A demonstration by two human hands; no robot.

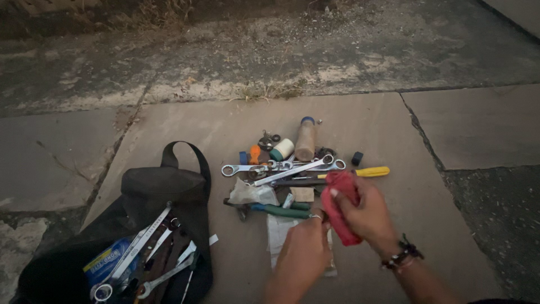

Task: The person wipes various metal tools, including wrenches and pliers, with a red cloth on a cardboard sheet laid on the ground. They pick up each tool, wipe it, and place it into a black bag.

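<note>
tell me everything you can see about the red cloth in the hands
The red cloth looks like soft, crumpled fabric, bunched into a long wad. The right hand grips it around the middle, and the left hand touches its lower part at the fingertips. It is held above the concrete slab, just in front of the scattered tools.

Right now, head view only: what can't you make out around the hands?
- Small thing pinched by left hand: hidden by fingers and red cloth.
- Black tool bag contents: dim, cut off by the bottom edge.
- White paper sheet: partly covered by left hand.
- Right hand palm: hidden by cloth.
</note>
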